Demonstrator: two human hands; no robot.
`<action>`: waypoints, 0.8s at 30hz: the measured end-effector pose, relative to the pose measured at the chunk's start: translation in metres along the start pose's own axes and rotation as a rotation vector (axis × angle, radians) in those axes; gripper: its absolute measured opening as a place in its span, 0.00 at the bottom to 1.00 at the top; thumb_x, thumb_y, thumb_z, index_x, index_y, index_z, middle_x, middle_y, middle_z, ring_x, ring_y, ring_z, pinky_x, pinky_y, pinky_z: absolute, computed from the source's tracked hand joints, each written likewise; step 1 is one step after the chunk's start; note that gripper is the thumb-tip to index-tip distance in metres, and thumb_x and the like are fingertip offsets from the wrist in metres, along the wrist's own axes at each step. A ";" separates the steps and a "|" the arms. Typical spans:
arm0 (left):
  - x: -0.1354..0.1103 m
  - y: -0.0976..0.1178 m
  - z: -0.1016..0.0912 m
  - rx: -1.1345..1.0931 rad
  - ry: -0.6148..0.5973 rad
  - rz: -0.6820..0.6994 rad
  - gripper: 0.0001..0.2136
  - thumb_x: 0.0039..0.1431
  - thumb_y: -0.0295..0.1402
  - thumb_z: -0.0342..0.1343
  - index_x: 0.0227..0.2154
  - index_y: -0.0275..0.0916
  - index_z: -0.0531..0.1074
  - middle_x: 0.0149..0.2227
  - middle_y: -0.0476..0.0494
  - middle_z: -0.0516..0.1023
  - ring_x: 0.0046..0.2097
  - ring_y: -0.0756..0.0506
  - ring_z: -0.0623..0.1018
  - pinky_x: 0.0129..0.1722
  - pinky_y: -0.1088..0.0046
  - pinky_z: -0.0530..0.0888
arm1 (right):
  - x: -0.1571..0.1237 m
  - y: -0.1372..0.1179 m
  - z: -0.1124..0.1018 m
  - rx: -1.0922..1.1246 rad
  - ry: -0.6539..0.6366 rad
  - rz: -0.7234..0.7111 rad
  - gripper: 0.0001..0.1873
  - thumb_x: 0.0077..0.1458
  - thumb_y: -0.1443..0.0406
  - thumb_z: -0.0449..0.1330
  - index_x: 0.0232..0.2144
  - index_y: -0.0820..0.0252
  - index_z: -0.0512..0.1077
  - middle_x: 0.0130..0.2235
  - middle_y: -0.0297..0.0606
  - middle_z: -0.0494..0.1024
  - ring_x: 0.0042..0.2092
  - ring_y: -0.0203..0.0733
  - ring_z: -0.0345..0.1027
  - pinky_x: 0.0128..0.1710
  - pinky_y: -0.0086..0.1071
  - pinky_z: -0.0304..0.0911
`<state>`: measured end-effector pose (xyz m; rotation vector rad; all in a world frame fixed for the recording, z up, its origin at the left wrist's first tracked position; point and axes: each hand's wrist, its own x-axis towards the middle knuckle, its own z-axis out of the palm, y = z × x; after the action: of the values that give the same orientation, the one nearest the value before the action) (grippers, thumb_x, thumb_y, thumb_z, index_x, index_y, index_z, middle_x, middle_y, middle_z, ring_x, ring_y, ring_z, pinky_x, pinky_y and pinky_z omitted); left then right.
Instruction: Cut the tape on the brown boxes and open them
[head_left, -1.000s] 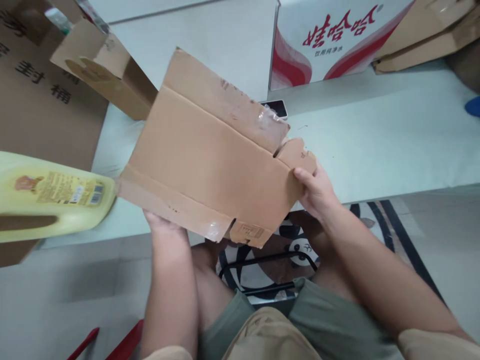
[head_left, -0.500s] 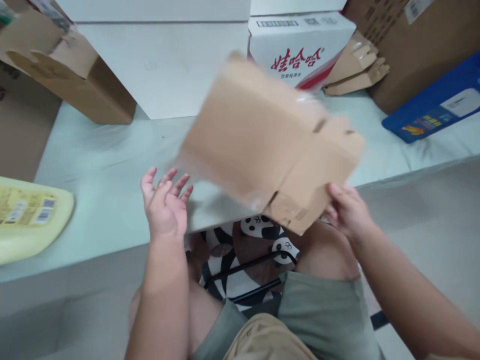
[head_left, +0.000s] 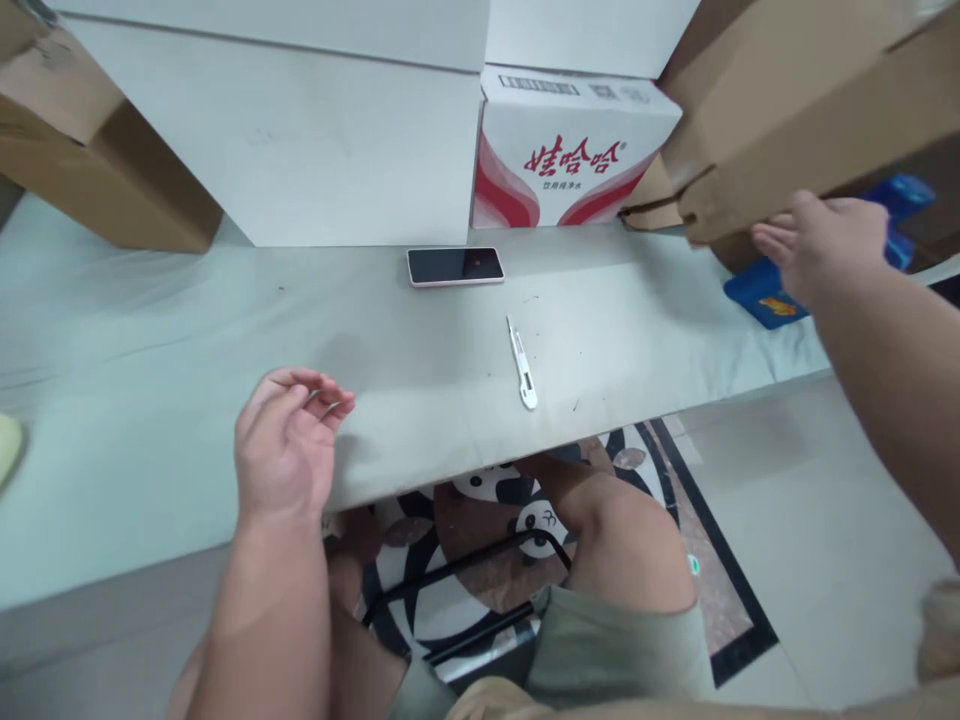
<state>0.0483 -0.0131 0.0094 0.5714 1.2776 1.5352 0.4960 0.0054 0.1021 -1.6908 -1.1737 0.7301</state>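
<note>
My right hand (head_left: 825, 245) reaches to the far right and grips the lower edge of a flattened brown cardboard box (head_left: 787, 110), held up above the table's right end. My left hand (head_left: 289, 450) hovers palm-up over the near edge of the pale table (head_left: 150, 350), fingers loosely curled and holding nothing. A small white utility knife (head_left: 521, 365) lies on the table between my hands. A dark phone (head_left: 455, 266) rests flat behind the knife.
A large white box (head_left: 300, 140) and a red-and-white printed carton (head_left: 570, 150) stand along the back. A brown box (head_left: 90, 150) sits at back left, a blue package (head_left: 765, 295) under my right hand. A yellow bottle's edge (head_left: 7, 440) shows far left.
My left hand let go of the cardboard box, and my right hand swung it away to the upper right. That uncovered the phone and the knife. The view shifted rightward.
</note>
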 end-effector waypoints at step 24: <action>-0.009 0.054 -0.084 -0.313 0.082 0.076 0.22 0.45 0.31 0.59 0.13 0.42 0.47 0.15 0.58 0.44 0.17 0.57 0.49 0.19 0.76 0.50 | -0.035 -0.092 0.327 -0.635 -0.707 -0.634 0.17 0.60 0.65 0.60 0.50 0.59 0.78 0.61 0.50 0.76 0.44 0.46 0.80 0.58 0.50 0.73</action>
<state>-0.0398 -0.0535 0.0336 0.3614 1.0558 1.7952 0.1709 0.0985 0.0548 -1.3928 -2.4995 0.5814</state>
